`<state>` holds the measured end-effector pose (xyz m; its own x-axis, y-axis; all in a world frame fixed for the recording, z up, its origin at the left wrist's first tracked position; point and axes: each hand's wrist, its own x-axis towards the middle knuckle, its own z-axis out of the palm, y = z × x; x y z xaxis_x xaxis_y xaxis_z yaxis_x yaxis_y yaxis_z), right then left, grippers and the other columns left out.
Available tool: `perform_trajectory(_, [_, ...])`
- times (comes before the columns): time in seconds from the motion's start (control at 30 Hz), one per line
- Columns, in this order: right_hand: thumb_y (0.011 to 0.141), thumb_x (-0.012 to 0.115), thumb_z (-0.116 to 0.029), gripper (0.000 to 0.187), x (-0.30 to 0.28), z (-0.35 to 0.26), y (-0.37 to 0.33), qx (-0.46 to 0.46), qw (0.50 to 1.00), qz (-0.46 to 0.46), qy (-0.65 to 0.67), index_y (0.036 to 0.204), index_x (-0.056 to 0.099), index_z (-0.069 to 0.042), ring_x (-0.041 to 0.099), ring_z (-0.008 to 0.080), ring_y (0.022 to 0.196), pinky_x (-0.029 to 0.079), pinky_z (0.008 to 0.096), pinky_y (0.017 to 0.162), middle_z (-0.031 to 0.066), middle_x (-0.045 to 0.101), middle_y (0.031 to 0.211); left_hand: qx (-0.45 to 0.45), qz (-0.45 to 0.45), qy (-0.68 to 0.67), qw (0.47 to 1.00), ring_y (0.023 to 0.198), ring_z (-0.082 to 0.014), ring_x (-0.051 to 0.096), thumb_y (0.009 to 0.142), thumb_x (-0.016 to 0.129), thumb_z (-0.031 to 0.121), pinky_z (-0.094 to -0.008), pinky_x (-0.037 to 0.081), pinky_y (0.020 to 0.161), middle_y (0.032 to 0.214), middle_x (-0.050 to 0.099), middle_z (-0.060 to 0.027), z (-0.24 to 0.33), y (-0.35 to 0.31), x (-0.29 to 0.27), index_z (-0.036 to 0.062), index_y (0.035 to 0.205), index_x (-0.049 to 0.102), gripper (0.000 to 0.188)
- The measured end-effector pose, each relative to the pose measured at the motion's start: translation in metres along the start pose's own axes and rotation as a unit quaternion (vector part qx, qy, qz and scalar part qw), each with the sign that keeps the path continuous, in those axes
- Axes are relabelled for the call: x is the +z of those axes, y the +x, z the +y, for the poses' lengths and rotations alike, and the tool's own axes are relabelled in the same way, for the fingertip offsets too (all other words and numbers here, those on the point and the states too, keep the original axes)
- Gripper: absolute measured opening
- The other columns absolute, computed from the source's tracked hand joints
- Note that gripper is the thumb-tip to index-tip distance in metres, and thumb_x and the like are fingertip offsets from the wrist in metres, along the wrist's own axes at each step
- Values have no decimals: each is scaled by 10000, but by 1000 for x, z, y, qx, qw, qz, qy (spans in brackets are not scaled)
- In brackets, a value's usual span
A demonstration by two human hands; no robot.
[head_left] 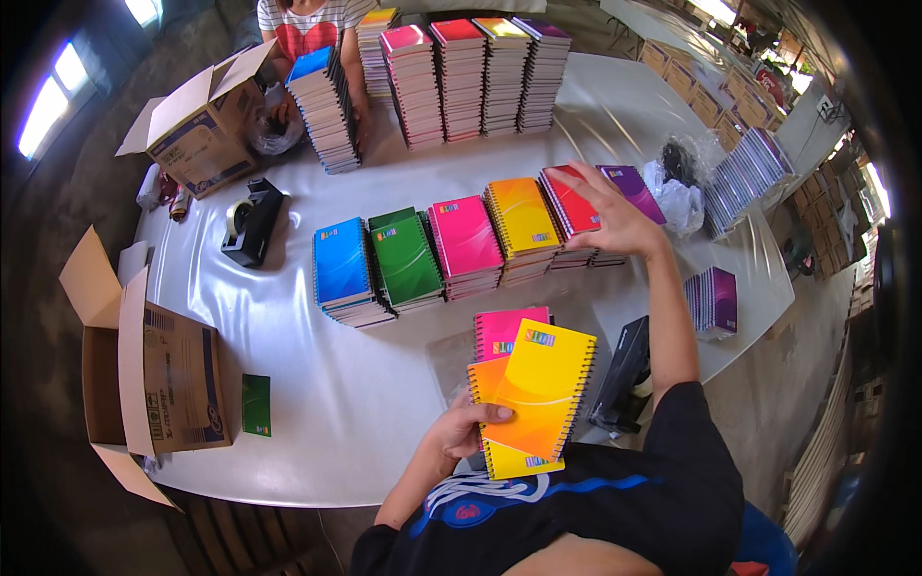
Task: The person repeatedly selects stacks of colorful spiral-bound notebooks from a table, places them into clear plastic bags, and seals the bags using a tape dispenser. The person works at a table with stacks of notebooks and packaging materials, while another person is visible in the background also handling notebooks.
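Observation:
My left hand [459, 427] is closed on a small bunch of spiral notebooks near my body, thumb across the front. Uppermost is a yellow notebook [538, 384], and a pink notebook [492, 326] shows behind it. My right hand [619, 219] reaches over the stack of red notebooks [572, 197], fingers spread around the top one; whether they touch it I cannot tell. That stack belongs to a row with blue [342, 259], green [405, 252], pink [466, 235], yellow [523, 219] and purple notebooks [629, 190].
Taller notebook stacks [413, 86] stand at the far side, near another person [312, 29]. Two cartons [182, 379] sit on the left. A tape dispenser [254, 226] lies left of the row; a second black dispenser [622, 374] is beside my right arm. Plastic wrap [677, 197] lies at right.

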<state>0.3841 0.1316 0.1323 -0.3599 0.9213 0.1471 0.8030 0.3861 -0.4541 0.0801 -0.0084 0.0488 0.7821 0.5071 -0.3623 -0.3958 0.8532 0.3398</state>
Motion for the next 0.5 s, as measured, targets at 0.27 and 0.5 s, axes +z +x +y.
perform_trajectory(0.27, [714,697,-23,729,36,85,-15,83,990,-39,-104,1349,448,-279,378,352,1290,354,379,1060,170,424,1375,112,43,5,993,1014,-300,615,714,610,41,-418,484,922,1120,603,-159,3,18,-13,-23,1192,492,497])
perform_trajectory(0.5, [740,751,-116,444,6,85,-9,100,992,39,60,1166,624,-102,627,179,964,509,286,794,162,625,1124,175,42,-37,983,1009,-247,614,763,597,-8,-392,505,894,1116,597,-113,16,28,-13,10,1204,463,461])
